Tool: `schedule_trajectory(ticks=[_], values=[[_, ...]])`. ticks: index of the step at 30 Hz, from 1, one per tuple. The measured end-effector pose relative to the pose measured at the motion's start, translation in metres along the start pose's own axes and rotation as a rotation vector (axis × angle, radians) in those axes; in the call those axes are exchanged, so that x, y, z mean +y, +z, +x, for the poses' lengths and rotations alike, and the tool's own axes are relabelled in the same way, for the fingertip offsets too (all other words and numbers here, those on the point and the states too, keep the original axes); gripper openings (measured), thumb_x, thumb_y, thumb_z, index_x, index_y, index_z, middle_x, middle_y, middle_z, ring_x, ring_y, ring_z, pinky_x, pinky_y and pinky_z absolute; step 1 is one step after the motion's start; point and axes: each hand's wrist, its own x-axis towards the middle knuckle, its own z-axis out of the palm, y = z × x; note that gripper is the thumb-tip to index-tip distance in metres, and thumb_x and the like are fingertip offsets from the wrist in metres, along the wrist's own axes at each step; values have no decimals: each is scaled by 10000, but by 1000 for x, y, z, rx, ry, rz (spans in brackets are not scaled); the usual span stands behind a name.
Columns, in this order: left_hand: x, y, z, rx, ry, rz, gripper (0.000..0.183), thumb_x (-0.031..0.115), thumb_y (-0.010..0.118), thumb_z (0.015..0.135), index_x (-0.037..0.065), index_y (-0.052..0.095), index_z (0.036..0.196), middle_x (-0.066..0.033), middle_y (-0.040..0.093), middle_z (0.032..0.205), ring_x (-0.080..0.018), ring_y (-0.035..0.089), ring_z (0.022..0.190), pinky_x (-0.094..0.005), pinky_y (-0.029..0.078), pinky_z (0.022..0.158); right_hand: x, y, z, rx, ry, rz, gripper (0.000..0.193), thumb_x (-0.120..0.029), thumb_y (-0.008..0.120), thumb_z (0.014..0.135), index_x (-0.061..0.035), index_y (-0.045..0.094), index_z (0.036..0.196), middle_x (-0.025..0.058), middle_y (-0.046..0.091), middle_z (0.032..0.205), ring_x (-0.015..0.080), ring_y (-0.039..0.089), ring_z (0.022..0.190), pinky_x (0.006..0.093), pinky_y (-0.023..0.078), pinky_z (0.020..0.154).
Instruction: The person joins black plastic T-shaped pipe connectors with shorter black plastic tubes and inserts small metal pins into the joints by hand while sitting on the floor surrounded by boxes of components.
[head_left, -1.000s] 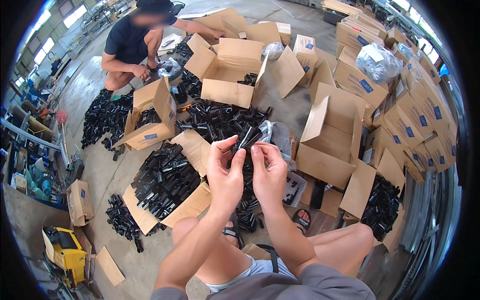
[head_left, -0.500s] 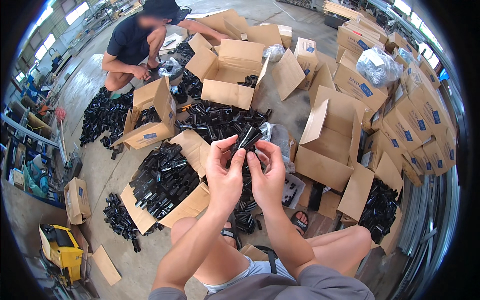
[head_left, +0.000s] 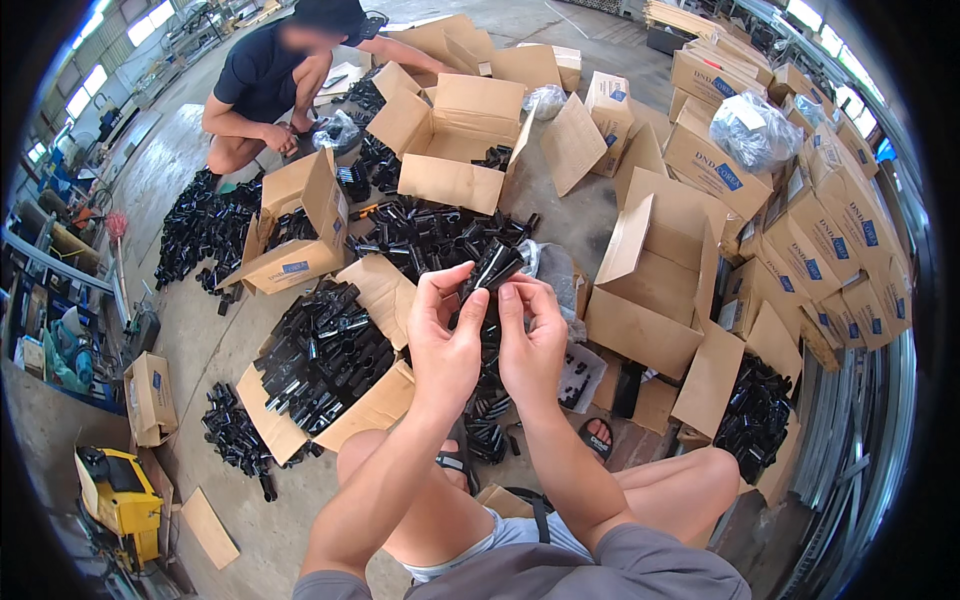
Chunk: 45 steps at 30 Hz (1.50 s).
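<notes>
Both hands (head_left: 447, 350) grip black tubing (head_left: 494, 267) near a heap of black parts (head_left: 425, 235).

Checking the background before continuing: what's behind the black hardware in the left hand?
Beyond the hardware lies a pile of black parts, with plastic to its right. What sits directly behind the hardware, the left hand and the right hand is covered.

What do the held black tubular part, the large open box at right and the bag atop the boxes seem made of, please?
Black tubular part: glossy plastic or painted metal; bright highlights leave it open. Open box: matte brown cardboard, judging by its folded flaps. Bag: apparently thin, clear plastic film, being crinkled, shiny and translucent.
</notes>
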Motion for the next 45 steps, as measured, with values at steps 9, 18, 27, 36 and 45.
schedule_trajectory(ticks=[9,18,27,36,45], values=[[1,-2,4,6,-7,24,267,-29,665,954,2,608,1213,-61,662,1125,-120,628,1020,-268,507,895,7,1,2,6,51,112,156,-123,652,994,14,672,1065,92,688,1129,167,647,1037,298,499,936],[12,-5,1,-25,-153,31,282,17,737,922,3,718,1203,-62,727,1075,-93,640,955,-244,519,844,4,-16,11,-193,288,633,340,-188,658,1021,19,619,1288,37,683,1169,90,619,1061,255,477,966],[4,-2,-3,-100,-5,218,249,36,738,930,1,732,1176,-51,716,1124,-78,636,930,-233,514,808,-5,-35,12,-277,314,606,290,-124,723,969,-3,639,1219,39,691,1135,83,627,1038,246,493,948],[3,0,-2,-88,-191,79,617,98,804,883,-56,529,1414,-155,659,1277,-215,631,1179,-336,480,1042,1,-37,15,-140,478,783,194,-129,729,964,-50,628,1109,29,710,1049,63,664,923,196,516,781],[5,-3,-1,-296,-443,145,434,87,802,883,-61,640,1257,-79,714,1110,-122,669,983,-269,540,886,-9,-30,14,20,376,852,200,-117,681,993,-27,584,1143,83,704,1087,164,692,994,306,565,882]])
